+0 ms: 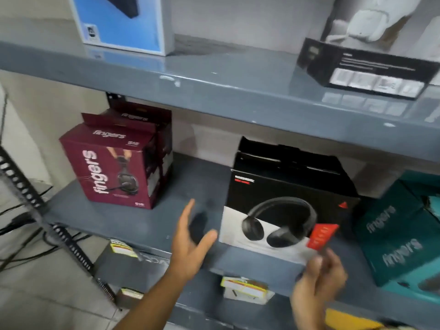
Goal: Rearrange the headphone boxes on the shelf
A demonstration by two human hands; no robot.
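A black and white headphone box [288, 198] stands on the grey middle shelf [133, 222], its front overhanging the shelf's edge. My left hand [190, 244] is open just left of the box, palm toward it, not touching. My right hand [319, 275] is blurred at the box's lower right corner, fingers curled; whether it grips the box is unclear. A maroon "fingers" headphone box [112, 167] stands at the left of the same shelf, with another maroon box [152, 125] behind it. A teal "fingers" box [400, 236] leans at the right.
The upper shelf [226, 79] carries a blue box [119, 22] and a black box with white earbuds pictured [366, 55]. Small boxes with yellow labels [242, 289] lie on the lower shelf. A perforated metal upright [35, 198] and cables stand at the left.
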